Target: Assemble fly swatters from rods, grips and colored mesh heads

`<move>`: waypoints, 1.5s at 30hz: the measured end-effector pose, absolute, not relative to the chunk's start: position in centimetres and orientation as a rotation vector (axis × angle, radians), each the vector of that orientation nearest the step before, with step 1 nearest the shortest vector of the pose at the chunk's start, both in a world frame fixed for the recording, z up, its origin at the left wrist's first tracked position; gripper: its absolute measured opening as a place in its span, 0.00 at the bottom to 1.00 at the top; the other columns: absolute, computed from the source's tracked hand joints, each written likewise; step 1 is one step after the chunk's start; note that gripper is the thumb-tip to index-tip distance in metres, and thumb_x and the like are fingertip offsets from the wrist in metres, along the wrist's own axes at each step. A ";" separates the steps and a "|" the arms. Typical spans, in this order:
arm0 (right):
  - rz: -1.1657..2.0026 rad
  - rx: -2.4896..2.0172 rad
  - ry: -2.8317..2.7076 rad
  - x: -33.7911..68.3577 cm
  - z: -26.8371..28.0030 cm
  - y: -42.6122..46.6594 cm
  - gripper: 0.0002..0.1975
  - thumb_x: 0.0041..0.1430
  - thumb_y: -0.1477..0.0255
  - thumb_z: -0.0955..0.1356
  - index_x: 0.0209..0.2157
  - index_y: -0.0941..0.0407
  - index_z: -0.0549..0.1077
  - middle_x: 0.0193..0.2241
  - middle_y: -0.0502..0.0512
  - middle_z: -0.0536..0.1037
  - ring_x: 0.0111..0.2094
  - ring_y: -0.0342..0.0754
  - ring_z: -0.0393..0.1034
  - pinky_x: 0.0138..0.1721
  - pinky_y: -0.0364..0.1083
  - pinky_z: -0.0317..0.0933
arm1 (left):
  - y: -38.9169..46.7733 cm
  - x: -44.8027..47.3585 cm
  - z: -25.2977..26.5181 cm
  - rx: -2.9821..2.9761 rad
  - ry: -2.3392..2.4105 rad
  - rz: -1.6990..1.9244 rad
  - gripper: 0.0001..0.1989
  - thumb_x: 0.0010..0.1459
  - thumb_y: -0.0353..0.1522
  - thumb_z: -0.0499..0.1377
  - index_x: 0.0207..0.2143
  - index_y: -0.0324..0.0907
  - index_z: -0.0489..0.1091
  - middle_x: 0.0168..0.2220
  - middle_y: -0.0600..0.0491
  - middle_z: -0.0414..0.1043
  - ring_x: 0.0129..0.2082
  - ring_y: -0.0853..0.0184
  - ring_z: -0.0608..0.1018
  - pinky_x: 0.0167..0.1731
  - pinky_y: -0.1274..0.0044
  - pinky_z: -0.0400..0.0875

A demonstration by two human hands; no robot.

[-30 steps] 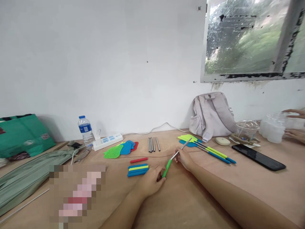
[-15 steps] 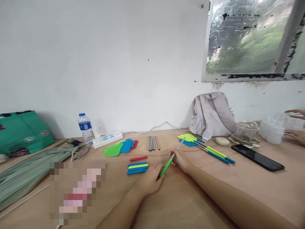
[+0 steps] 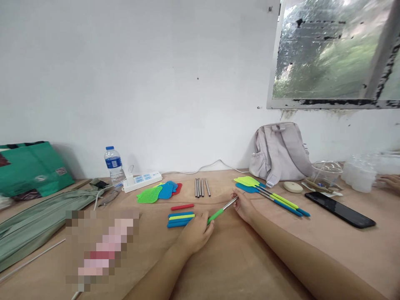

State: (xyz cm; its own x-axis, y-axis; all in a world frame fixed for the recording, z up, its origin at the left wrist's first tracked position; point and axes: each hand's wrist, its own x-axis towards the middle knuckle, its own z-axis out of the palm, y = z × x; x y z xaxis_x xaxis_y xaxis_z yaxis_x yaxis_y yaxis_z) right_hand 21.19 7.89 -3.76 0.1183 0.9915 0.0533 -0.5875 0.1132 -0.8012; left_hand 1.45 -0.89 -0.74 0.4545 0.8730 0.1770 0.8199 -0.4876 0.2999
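My left hand (image 3: 197, 231) is closed around a green handle (image 3: 216, 216) with a metal rod (image 3: 229, 203) sticking out of it. At the rod's far end, the fingers of my right hand (image 3: 245, 206) pinch the tip. Left of my left hand lie blue and yellow-green handles (image 3: 181, 217) and a red handle (image 3: 182, 207). Several bare metal rods (image 3: 202, 187) lie ahead, beside green, blue and red fly swatter heads (image 3: 165, 190). To the right are several fly swatters (image 3: 271, 198) with heads, rods and handles joined.
A white power strip (image 3: 143, 181) and a water bottle (image 3: 114, 164) stand at the back left. Right of the swatters are a grey backpack (image 3: 278, 154), a black phone (image 3: 340, 209), a plastic cup (image 3: 326, 171) and clear containers (image 3: 359, 173). Another person's hand (image 3: 389, 182) shows at the right edge.
The rod and green handle have tilted lower, toward the right. My right hand has slid from where the rod meets the handle out to the rod's tip. The left hand keeps its hold.
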 end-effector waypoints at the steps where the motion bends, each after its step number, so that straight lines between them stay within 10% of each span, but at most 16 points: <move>1: 1.299 -0.724 -0.669 21.7 -3.8 8.2 0.11 0.44 0.67 0.70 0.21 0.56 0.63 0.14 0.44 0.66 0.13 0.35 0.56 0.11 0.36 0.48 | -0.9 1.5 -0.7 2.527 1.494 0.449 0.13 0.60 0.38 0.40 0.33 0.41 0.58 0.33 0.49 0.68 0.32 0.64 0.71 0.29 0.76 0.59; 45: 1.286 -0.570 -0.506 18.9 -6.2 6.5 0.11 0.44 0.74 0.59 0.16 0.53 0.48 0.07 0.39 0.46 0.07 0.37 0.36 0.11 0.41 0.35 | -3.4 4.2 -0.7 2.702 1.487 0.279 0.14 0.61 0.37 0.39 0.44 0.44 0.58 0.34 0.48 0.72 0.33 0.61 0.75 0.30 0.75 0.66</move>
State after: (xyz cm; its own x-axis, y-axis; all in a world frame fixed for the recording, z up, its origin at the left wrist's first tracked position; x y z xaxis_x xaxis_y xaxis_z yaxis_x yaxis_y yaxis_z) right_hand 18.87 6.55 -6.22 0.2102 0.9770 0.0350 -0.7384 0.1821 -0.6493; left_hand 4.23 -3.41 -0.73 0.5231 0.8415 0.1353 0.8333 -0.5383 0.1258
